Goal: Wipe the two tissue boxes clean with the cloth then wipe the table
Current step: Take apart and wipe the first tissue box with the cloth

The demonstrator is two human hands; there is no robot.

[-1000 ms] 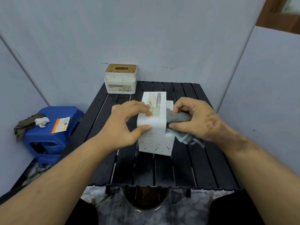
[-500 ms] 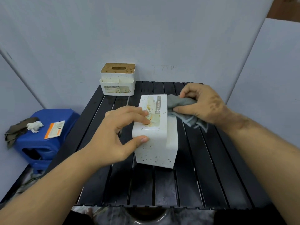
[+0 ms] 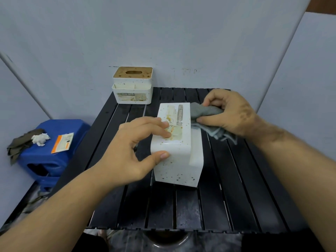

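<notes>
- Head view, the only one: the near box (image 3: 177,142), white with dark speckles, lies tipped on its side in the middle of the black slatted table (image 3: 227,197), label face up and long axis running away from the person.
- The left hand (image 3: 134,151) holds it: fingers curled over the label face, thumb pressed on the near end. I judge this a bracing grip, so the box does not slide or roll under the wiping.
- The right hand (image 3: 231,113) grips the grey cloth (image 3: 207,115), bunched between thumb and curled fingers, and presses it against the far right edge of the box. The loose folds hang below the hand, down toward the slats.
- Bunching gives a firm pad. Laying the box over probably brings its side faces within reach of the cloth.
- The label reads "TISSUE HOLDER" and carries yellow-brown stains around the left fingertips. The label looks wrinkled; the plastic around it is glossy. Whether the speckles are pattern or dirt I cannot tell.
- The far box (image 3: 132,85) stands upright at the far left of the table, against the wall and well apart from both hands. Its brown slotted lid is spotted and its label stained; it looks not yet wiped.
- Left of the table a blue stool (image 3: 54,160) bears a dark rag, a crumpled tissue and an orange packet.
- By my reckoning the first box is in hand, with the second and the table to come.
</notes>
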